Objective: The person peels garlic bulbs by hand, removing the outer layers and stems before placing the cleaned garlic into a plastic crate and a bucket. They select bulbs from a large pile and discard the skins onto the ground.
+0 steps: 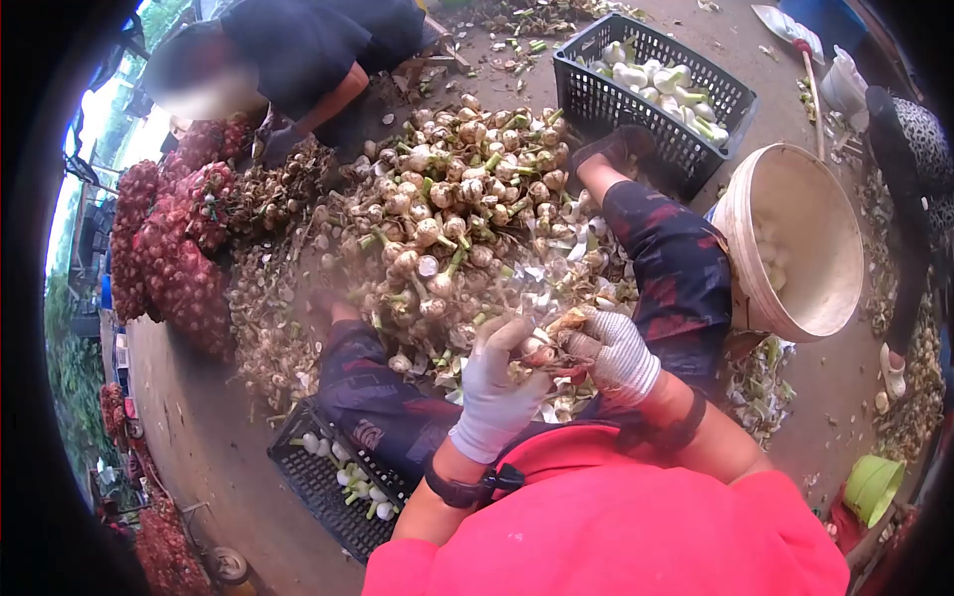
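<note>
As a garlic bulb (pixel 538 351) sits between two gloved hands, just in front of the wearer's pink top (pixel 596 526), the step in hand appears to be stripping its dry outer skin (pixel 569 319). The next move probably calls for a steady left grip and a firm right-hand pull. The left hand (pixel 502 382) grasps the bulb, fingers curled and pointing upward; the right hand (pixel 618 360), turned inward, seems to pinch the skin, fingertips partly hidden. Beyond, a heap of brownish bulbs (pixel 427 232) spreads between the legs (pixel 681 288), near a black crate (pixel 608 111).
</note>
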Demonstrator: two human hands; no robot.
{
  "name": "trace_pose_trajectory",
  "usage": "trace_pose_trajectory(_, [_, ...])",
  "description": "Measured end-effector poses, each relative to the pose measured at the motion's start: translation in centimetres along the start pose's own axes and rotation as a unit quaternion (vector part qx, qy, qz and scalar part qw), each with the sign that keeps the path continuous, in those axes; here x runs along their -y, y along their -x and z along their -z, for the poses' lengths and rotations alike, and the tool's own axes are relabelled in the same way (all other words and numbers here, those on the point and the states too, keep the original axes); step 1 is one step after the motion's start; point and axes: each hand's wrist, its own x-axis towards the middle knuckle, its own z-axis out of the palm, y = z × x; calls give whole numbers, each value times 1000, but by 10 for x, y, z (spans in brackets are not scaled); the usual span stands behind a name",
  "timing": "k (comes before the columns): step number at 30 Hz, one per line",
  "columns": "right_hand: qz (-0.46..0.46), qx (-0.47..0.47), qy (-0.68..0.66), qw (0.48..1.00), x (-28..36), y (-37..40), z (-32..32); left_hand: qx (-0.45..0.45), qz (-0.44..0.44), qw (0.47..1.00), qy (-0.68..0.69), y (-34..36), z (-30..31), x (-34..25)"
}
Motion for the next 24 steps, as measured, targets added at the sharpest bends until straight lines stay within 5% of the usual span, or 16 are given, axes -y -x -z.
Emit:
trace_pose_trajectory(1, [-2,0,-1,1000,4,2,1,1,2,1000,0,3,-1,-1])
trace_pose_trajectory(3, [-41,64,-95,993,8,3,8,-40,228,915,329,8,-4,-2])
trace_pose_trajectory(4, [-80,109,-148,980,7,1,16,-40,229,915,329,9,-3,0])
trace_pose_trajectory(5, [-109,153,-176,966,5,0,24,-35,280,808,518,9,1,4])
trace_pose_trajectory(7, [-33,164,-78,983,13,0,36,-20,334,480,811,8,8,10])
trace_pose_trajectory(8, [86,100,68,989,-6,-9,38,-47,271,561,781,8,4,9])
trace_pose_trajectory(9, [376,-48,393,838,-14,-25,46,-48,272,562,780,9,5,9])
trace_pose_trajectory(11, [112,-38,102,988,-15,-14,50,-86,275,762,580,6,5,9])
trace_pose_trajectory(12, [-35,-56,-44,997,-4,-7,46,-107,268,838,462,6,4,9])
trace_pose_trajectory(13, [-38,-54,-45,997,-4,-5,40,-109,271,838,462,9,1,8])
trace_pose_trajectory(15, [-87,46,-133,986,-4,-3,28,-97,167,945,265,11,-5,7])
trace_pose_trajectory(16, [-106,54,-212,970,2,0,16,-75,147,947,275,11,-6,3])
trace_pose_trajectory(24, [-73,86,-170,979,-3,9,3,-26,108,964,240,18,-3,2])
